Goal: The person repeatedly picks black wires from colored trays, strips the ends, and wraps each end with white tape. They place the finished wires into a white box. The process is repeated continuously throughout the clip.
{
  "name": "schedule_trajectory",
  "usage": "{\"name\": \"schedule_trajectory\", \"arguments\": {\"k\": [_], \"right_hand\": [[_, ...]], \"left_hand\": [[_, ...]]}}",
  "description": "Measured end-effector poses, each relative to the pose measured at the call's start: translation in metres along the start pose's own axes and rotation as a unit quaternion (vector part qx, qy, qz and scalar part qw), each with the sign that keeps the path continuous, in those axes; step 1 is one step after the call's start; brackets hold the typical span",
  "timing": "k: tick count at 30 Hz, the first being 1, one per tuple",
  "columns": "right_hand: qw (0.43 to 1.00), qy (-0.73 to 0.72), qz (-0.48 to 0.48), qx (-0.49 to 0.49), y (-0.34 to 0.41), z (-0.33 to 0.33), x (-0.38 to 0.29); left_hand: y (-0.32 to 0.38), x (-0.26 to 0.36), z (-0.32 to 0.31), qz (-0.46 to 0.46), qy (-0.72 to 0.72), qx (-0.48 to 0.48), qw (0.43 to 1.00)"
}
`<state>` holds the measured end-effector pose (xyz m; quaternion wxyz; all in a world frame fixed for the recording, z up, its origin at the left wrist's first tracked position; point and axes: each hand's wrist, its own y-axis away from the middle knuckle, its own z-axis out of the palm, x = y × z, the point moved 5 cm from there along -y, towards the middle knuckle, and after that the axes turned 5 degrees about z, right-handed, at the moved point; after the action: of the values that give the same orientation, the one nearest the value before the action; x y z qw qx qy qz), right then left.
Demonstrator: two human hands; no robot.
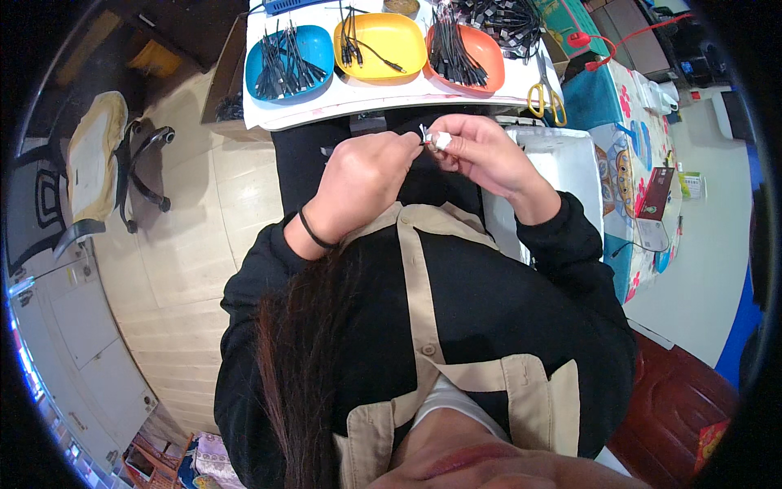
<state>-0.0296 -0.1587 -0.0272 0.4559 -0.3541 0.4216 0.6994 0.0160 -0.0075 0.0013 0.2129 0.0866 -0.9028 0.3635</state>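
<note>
My left hand [372,177], with a black band on its wrist, pinches at thin wire ends [423,133] above my lap. White and red strands show between the fingertips of both hands. The thumb and forefinger of my right hand [482,153] close on the same wires from the other side. A small white piece [444,140], perhaps tape, sits at the right thumb tip. My fingers hide most of what is held. Beyond my hands, short black cables with plugs lie in a blue tray [327,52], a yellow tray [403,33] and an orange tray [493,55].
Yellow-handled scissors [545,98] overhang the front edge of the white table [366,105] at right. Behind the orange tray is a heap of black cables [513,24]. A white bin [553,143] stands by my right arm, and an office chair [98,159] at left.
</note>
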Motion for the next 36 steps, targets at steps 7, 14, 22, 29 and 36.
{"name": "schedule_trajectory", "arguments": {"k": [7,14,22,29,36], "right_hand": [[0.655,0.625,-0.392,0.161,0.033,0.029,-0.046],[0.664,0.627,-0.368,0.176,0.025,0.026,-0.038],[0.999,-0.037,0.036,0.013,0.012,0.003,0.009],[0.658,0.620,-0.388,0.176,0.031,0.031,-0.040],[0.811,0.524,-0.242,0.095,0.023,0.023,-0.039]], "left_hand": [[0.012,-0.022,0.012,-0.281,0.343,0.023,0.896],[0.012,-0.013,0.015,-0.261,0.323,0.039,0.909],[0.008,0.002,0.007,-0.083,0.089,0.022,0.992],[0.014,-0.016,0.013,-0.261,0.352,0.035,0.898],[0.013,-0.009,0.007,-0.192,0.246,0.031,0.950]]}}
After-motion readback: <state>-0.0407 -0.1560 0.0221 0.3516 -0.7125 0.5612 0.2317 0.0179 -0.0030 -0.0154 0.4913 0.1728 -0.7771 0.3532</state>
